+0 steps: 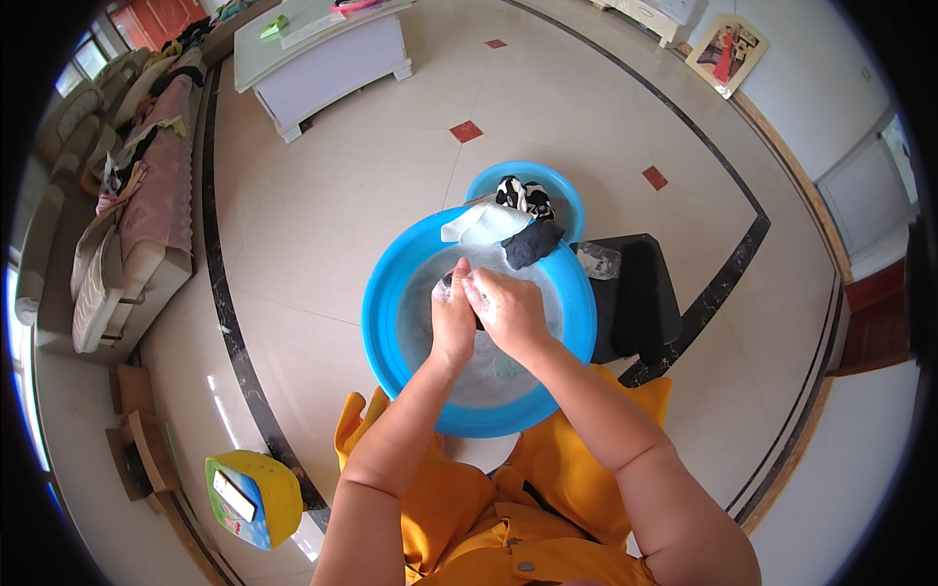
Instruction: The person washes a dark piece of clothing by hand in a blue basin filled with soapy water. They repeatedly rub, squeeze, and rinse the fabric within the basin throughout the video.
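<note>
My left hand (452,317) and my right hand (510,308) are pressed together over the large blue basin (381,322). Both are closed on a small dark piece of cloth (479,323), most of it hidden by my fingers. White suds cling to my fingers. Cloudy, soapy water (503,386) lies in the basin below. On the far rim lie a white cloth (481,225) and a dark grey cloth (533,243), just beyond my hands. Behind them a black-and-white patterned cloth (526,196) rests at the smaller blue basin (572,190).
A black stool (640,298) stands right of the basin, with a clear plastic box (598,261) on it. At lower left is a yellow stool (283,498) bearing a phone (234,496). A sofa (147,264) lines the left; a white table (332,63) stands farther off.
</note>
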A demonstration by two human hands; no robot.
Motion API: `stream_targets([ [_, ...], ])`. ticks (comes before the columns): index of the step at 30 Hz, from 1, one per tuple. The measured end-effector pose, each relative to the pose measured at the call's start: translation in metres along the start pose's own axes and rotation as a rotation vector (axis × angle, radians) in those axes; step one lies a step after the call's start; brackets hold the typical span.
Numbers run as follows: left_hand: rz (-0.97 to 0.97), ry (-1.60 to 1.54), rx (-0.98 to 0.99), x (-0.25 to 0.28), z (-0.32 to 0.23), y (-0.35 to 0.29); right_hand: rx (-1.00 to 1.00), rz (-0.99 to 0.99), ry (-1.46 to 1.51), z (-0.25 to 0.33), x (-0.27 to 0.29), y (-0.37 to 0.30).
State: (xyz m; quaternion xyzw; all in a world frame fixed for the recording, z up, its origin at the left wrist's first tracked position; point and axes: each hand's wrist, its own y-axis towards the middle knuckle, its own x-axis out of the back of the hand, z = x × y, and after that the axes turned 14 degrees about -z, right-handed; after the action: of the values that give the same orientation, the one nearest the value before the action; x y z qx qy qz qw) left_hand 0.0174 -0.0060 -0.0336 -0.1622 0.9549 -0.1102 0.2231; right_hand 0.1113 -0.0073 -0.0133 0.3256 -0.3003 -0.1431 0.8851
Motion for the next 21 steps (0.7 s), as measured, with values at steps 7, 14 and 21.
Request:
stream_targets([
  [7, 0.146, 0.159, -0.102, -0.01, -0.005, -0.013, -0.468, 0.098, 0.161, -0.022, 0.013, 0.01],
  [14, 0.242, 0.03, 0.241, 0.005, -0.003, 0.011, -0.785, 0.005, 0.506, -0.042, 0.004, 0.01],
  [21, 0.338, 0.077, 0.196, 0.002, -0.01, 0.008, -0.723, -0.129, 0.468, -0.058, -0.003, 0.009],
])
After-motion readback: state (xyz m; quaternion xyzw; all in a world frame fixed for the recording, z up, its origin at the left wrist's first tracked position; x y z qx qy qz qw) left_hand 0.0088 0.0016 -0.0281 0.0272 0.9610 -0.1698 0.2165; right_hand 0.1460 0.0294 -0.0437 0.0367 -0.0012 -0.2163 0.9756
